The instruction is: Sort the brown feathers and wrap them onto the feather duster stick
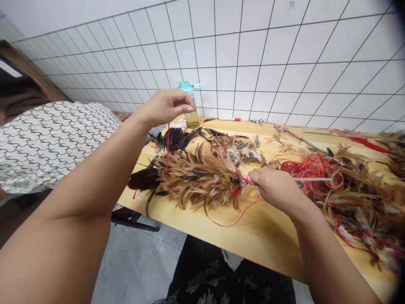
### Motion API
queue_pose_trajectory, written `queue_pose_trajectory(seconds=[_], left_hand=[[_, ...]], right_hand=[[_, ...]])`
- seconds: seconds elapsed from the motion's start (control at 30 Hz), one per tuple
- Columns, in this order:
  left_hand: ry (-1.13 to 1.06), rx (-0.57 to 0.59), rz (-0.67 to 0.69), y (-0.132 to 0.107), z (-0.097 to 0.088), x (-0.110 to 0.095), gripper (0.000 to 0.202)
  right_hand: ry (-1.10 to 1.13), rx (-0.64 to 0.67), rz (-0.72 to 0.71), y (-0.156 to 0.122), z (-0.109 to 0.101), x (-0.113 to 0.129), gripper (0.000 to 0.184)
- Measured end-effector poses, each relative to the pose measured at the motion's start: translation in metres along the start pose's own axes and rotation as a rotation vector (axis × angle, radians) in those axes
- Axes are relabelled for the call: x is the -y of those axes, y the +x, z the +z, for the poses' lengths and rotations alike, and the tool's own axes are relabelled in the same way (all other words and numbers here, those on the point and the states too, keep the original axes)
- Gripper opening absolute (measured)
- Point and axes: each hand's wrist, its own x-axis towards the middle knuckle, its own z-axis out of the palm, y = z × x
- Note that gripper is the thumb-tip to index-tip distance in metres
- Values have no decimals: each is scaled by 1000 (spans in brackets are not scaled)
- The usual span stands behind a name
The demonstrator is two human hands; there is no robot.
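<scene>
A brown and black feather duster (196, 177) lies across the wooden table (253, 236), its thin stick (313, 179) pointing right. My right hand (275, 188) is closed round the stick where the feathers end. My left hand (166, 105) is raised above the table, pinching a red string (218, 145) that runs taut down to the wrapped end of the feathers. A loose end of the string hangs from that hand over the duster.
Loose feathers and tangled red string (316, 166) are heaped on the right of the table. A bottle with a teal cap (190, 105) stands by the tiled wall, a red marker (229, 119) near it. Another person in a patterned top (47, 139) sits at left.
</scene>
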Motion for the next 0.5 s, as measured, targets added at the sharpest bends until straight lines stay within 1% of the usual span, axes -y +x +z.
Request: queue_pose_trajectory(seconds=[0.1,0.17,0.23,0.33,0.43,0.5], left_hand=[[-159,128,-85,2,10,26,27],[-226,193,-162,-1,12,44,36],[-271,183,-218,-7,8,62,45],[-328,159,-265,-15,-4,82,55],[-292,146,-296,-19,-16,96,54],[-206,89,-283,-18,-20,104,51]], right_hand=[[60,-23,-5,-1,-2,-5,26],[92,-45,68,-2,-4,-14,27],[92,-52,181,-4,-7,-25,28],[45,-35,317,-8,-12,-40,26],[-11,-27,387,-13,-15,-49,24],[-35,-33,423,-15,-16,-55,23]])
